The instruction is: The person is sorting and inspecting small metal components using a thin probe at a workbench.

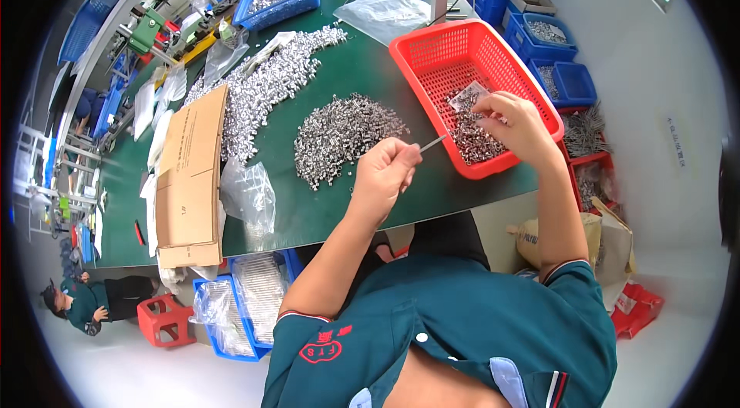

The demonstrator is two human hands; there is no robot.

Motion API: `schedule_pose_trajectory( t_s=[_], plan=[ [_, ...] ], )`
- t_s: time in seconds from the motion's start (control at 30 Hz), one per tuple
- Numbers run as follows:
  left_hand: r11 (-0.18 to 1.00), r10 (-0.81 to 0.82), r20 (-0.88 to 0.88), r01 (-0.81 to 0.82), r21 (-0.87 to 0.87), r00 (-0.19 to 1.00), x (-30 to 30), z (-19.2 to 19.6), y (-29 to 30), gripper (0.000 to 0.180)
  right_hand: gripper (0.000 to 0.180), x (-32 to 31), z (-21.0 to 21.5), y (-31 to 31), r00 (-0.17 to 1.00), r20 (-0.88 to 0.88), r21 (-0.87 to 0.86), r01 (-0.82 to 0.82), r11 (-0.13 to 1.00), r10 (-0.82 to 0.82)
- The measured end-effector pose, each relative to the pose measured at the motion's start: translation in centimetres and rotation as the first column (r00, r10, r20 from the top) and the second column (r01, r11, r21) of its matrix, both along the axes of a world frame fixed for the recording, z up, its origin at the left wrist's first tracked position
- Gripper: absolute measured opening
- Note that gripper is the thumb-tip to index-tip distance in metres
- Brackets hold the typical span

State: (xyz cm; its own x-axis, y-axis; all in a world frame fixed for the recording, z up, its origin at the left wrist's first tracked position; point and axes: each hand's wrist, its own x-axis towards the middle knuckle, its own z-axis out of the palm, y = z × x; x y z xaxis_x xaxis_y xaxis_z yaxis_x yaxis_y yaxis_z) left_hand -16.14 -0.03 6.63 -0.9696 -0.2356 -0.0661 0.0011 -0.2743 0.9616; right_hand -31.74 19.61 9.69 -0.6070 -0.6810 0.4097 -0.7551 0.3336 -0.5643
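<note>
The left hand [383,171] pinches a thin metal pin [433,143] above the green table [370,61], while the right hand [512,121] pinches small metal parts [474,138] inside the red basket [432,61] at right.

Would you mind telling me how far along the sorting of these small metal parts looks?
Done: a modest batch of parts lies in the red basket. In hand: the left hand holds a thin metal pin pointing at the basket, while the right hand is over the basket's parts. Left: a pile near the hands and a longer heap remain on the green table.
</note>
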Motion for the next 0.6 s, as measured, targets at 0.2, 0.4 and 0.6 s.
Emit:
schedule_pose_trajectory(
  t_s=[0.2, 0.4, 0.6],
  plan=[
    [0.968, 0.144, 0.059, -0.153, 0.198, 0.988, 4.4, -2.3, -2.4, 0.021, 0.016, 4.0, 1.3, -1.6, 0.944, -0.304, -0.167, 0.079, 0.983, -0.128],
    [0.900, 0.286, 0.172, -0.326, 0.290, 0.943, 10.6, -5.1, -4.2, 0.019, 0.016, 10.8, -2.2, -7.2, 0.965, -0.015, -0.233, -0.259, 0.937, 0.263],
    [0.860, 0.339, 0.216, -0.395, 0.324, 0.916, 14.6, -6.6, -3.4, 0.019, 0.019, 10.1, -8.9, -10.9, 0.959, 0.177, -0.046, -0.215, 0.975, 0.220]
  ],
)
